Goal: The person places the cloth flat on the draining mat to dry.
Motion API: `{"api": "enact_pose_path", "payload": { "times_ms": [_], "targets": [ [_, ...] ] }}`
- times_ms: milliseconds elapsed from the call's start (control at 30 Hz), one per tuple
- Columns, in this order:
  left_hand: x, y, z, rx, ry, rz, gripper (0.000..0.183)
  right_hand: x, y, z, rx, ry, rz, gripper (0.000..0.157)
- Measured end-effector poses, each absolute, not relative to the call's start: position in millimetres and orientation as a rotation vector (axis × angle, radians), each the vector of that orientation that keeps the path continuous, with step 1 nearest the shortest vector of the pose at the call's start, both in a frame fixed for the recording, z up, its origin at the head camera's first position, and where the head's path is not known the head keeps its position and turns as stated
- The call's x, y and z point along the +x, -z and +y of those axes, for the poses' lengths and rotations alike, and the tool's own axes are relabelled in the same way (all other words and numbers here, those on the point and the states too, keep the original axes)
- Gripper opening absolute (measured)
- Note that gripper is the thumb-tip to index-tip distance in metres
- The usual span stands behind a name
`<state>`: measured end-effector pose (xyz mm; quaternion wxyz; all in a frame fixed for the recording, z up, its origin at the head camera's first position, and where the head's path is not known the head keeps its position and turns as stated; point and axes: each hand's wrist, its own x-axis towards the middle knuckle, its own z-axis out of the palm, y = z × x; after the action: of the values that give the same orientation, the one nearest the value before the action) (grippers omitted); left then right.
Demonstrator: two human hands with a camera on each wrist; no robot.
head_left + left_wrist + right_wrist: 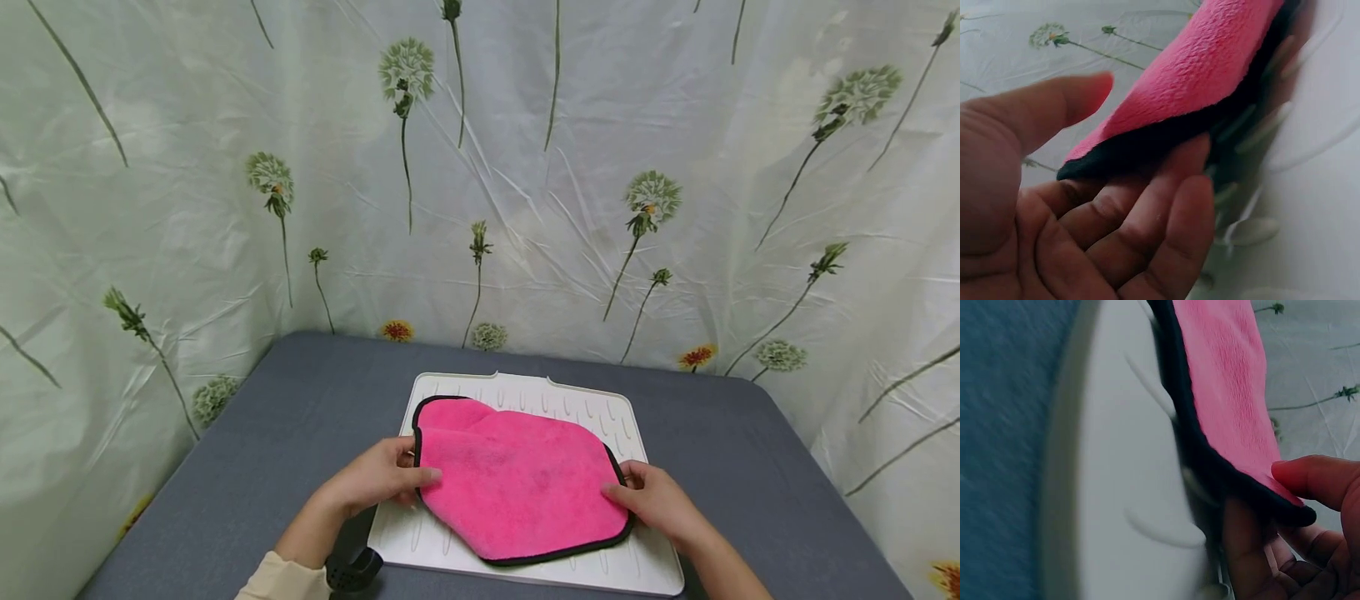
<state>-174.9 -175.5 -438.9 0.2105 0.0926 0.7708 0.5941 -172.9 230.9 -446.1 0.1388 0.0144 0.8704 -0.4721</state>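
A pink fleecy cloth (pixel 517 483) with a black bound edge, folded over itself, lies across a white ribbed drying tray (pixel 405 533). At the cloth's left edge is my left hand (pixel 378 477), its thumb over the top and its fingers curled beneath the black border (pixel 1141 147). My right hand (pixel 660 500) pinches the right edge between thumb (pixel 1313 478) and fingers. In both wrist views the held edges rise a little off the tray. The fingertips under the cloth are partly hidden.
The tray rests on a dark grey table (pixel 315 400). A pale curtain (pixel 525 192) printed with dandelions hangs behind and along both sides. Near my left wrist is a black strap or device (pixel 354 571).
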Motion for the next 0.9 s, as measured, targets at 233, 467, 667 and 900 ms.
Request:
{"api": "enact_pose_path", "payload": {
  "times_ms": [233, 467, 667, 900],
  "targets": [
    [-164.8, 441.9, -156.0, 0.412, -1.586, 2.188, 0.049, -156.5, 448.7, 227.3, -0.053, 1.363, 2.505, 0.034],
    [-159.8, 437.7, -148.2, 0.563, -1.392, 2.293, 0.06, -148.5, 451.5, 224.0, -0.038, 1.434, 2.442, 0.042],
    [-159.9, 436.1, -146.7, 0.565, -1.289, 2.44, 0.04, -146.0, 450.9, 221.9, -0.015, 1.444, 2.449, 0.048],
    [-163.5, 434.1, -159.0, 0.507, -1.334, 2.494, 0.051, -140.0, 451.6, 224.2, 0.033, 1.442, 2.459, 0.047]
  ]
}}
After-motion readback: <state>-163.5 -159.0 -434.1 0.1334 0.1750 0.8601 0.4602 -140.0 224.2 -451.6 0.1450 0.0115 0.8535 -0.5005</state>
